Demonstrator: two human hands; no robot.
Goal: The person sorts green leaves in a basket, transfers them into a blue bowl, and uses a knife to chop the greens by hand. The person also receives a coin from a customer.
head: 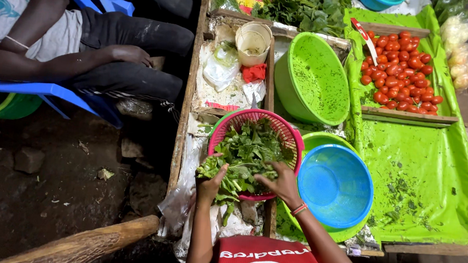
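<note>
Fingers (268,181) atop leafy greens (246,150), pink basket (293,136)

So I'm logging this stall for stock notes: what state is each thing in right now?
Pink basket: heaped with leafy greens.
Left hand: closed around a bunch of greens at the basket's rim.
Right hand: resting on the greens, fingers spread.
Blue bowl: empty, nested in a green one.
Green basin: empty, tilted.
Tomatoes: piled in a wooden tray.
Cream bucket: upright, open.
</note>
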